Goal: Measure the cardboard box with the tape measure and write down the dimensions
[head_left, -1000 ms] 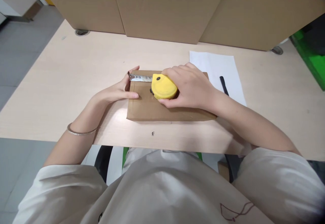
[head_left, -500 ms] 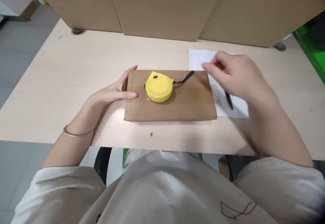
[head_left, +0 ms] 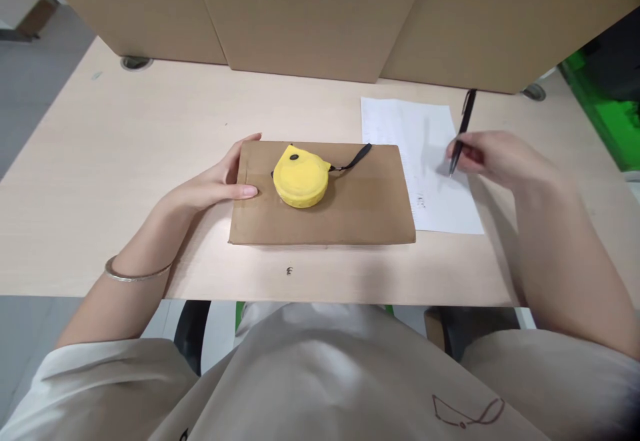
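Observation:
My left hand (head_left: 220,177) grips the left end of a brown cardboard box (head_left: 370,207), its thumb on the top face and its fingers around the far side. On the box lies a yellow tape measure (head_left: 301,179) with a black button and a black wrist strap (head_left: 357,157) stretched to the right. Over a white sheet of paper (head_left: 390,121), my right hand (head_left: 483,154) is closed around a black pen (head_left: 465,121), whose tip points down at the sheet. Small handwriting shows on the paper near the box's right edge. Part of the sheet is under or behind the box.
Tall cardboard panels (head_left: 310,21) stand along the back of the light wooden table (head_left: 165,114). Round cable holes (head_left: 136,63) sit near the back corners. A small dark mark (head_left: 289,271) lies near the front edge. Something green (head_left: 600,101) shows beyond the right side.
My right hand has picked up the pen from the paper and moved right with it. My left hand stays on the box, and the tape measure rests as before. The view has shifted slightly.

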`<state>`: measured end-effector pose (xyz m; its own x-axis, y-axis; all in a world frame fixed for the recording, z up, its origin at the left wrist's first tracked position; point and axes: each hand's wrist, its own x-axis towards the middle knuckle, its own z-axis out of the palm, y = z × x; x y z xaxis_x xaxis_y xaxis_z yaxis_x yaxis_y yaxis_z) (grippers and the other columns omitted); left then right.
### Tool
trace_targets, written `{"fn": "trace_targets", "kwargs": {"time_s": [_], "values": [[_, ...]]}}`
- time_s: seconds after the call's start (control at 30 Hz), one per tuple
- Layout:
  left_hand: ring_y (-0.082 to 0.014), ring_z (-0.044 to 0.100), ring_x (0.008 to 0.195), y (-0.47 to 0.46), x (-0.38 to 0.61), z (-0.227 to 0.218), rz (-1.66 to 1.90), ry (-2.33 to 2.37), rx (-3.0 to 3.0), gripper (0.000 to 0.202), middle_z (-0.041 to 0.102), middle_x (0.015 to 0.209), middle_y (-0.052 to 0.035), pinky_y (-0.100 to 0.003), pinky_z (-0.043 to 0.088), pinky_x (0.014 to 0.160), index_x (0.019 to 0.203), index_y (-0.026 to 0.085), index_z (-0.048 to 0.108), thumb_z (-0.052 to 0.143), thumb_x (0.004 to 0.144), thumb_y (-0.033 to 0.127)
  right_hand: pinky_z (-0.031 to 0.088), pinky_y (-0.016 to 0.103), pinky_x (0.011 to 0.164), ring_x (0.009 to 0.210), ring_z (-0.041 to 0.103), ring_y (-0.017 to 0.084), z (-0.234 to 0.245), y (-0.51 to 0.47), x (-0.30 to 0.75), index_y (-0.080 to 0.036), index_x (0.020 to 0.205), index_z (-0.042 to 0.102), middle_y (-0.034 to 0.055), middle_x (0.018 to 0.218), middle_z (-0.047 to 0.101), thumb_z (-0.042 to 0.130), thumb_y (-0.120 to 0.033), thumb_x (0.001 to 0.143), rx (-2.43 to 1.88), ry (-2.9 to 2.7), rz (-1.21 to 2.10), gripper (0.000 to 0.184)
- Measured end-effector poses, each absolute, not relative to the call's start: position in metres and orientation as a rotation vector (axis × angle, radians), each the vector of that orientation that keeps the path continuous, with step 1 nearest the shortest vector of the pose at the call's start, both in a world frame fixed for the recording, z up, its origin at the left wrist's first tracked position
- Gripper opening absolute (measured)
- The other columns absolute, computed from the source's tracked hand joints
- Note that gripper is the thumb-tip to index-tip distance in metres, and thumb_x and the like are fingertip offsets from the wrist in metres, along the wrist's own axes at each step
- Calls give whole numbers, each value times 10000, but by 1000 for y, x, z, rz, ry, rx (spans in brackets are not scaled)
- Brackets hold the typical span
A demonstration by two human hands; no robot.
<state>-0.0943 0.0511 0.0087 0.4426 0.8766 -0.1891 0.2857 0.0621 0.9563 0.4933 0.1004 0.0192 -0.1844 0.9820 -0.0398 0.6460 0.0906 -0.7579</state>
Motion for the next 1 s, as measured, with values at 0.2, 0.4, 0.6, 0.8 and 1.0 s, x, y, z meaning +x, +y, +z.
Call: {"fn": "trace_targets", "kwargs": {"time_s": [0.2,0.4,0.6,0.8,1.0], "values": [[-605,486,1861,50,-94,4,640,1055,1454,1441,516,1992,-207,-724,538,1503,1993,355,353,1123,811,652,227,322,564,481,361,48,18,193,457,-238,837,566,-64,601,515,657,-44,1263,-1510,-1288,1050,477],[-584,486,1863,49,-94,7,620,1049,1453,1445,471,2016,-216,-700,529,1508,1981,334,322,1125,814,619,335,282,523,479,423,72,-13,242,418,-294,891,511,-94,585,557,678,-138,1321,-1492,-1189,966,488],[-556,604,1747,51,-97,-2,664,972,1480,1272,591,1892,-214,-625,634,1375,1841,320,494,1143,775,567,500,219,470,459,531,87,-37,217,417,-257,794,589,-40,604,635,995,-514,1151,-1415,-1285,1044,599],[-477,704,1573,42,-92,-8,661,967,1494,1080,657,1751,-198,-545,681,1218,1715,312,545,1103,832,585,540,194,453,451,555,89,-37,155,401,-244,793,630,-14,599,654,1020,-754,1050,-1381,-1273,1069,692],[-426,686,1550,27,-85,-14,653,986,1512,1002,628,1742,-171,-520,652,1228,1710,343,520,1054,907,616,532,219,427,428,565,102,-39,130,395,-254,793,638,-2,593,679,1064,-888,888,-1297,-1267,1175,769]]}}
